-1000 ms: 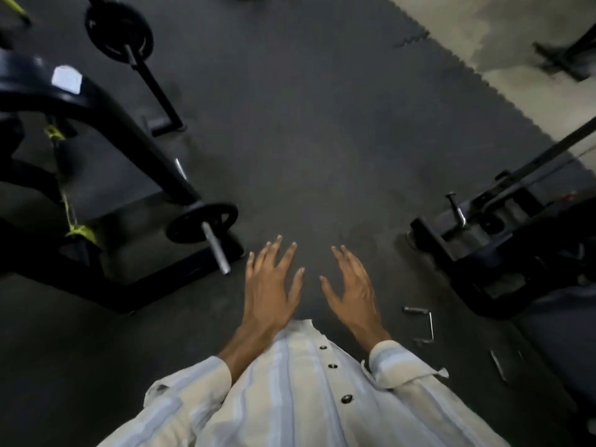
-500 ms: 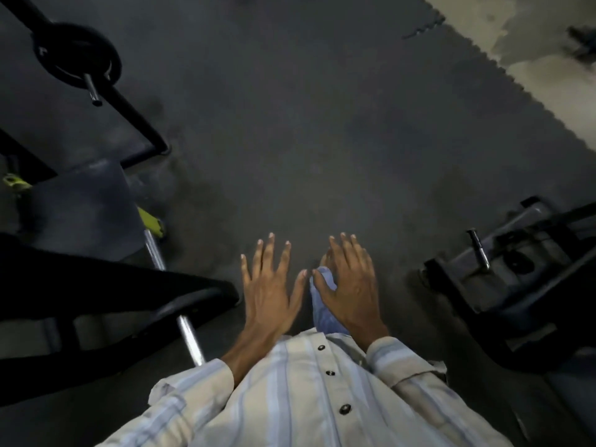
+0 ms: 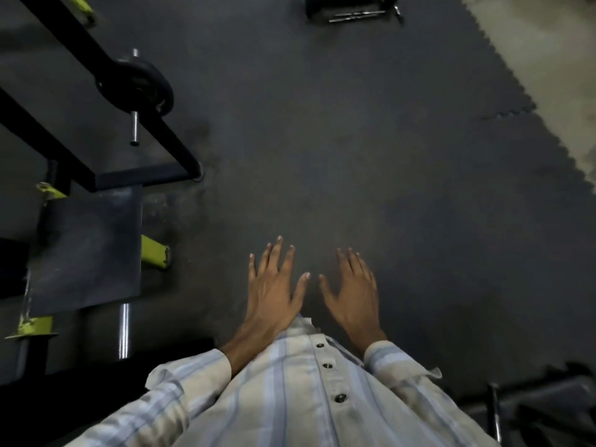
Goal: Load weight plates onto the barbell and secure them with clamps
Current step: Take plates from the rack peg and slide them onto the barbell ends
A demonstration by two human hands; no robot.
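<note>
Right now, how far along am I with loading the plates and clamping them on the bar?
Done: one dark weight plate already sits on a metal peg at upper left; no clamp shows on it. In hand: nothing, since the left hand and right hand are both open and empty above the rubber floor mat. Left: fetching further plates and clamps, none of which is clearly in view.

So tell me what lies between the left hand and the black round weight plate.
Head view: only bare dark rubber floor mat between left hand and black round weight plate.
</note>
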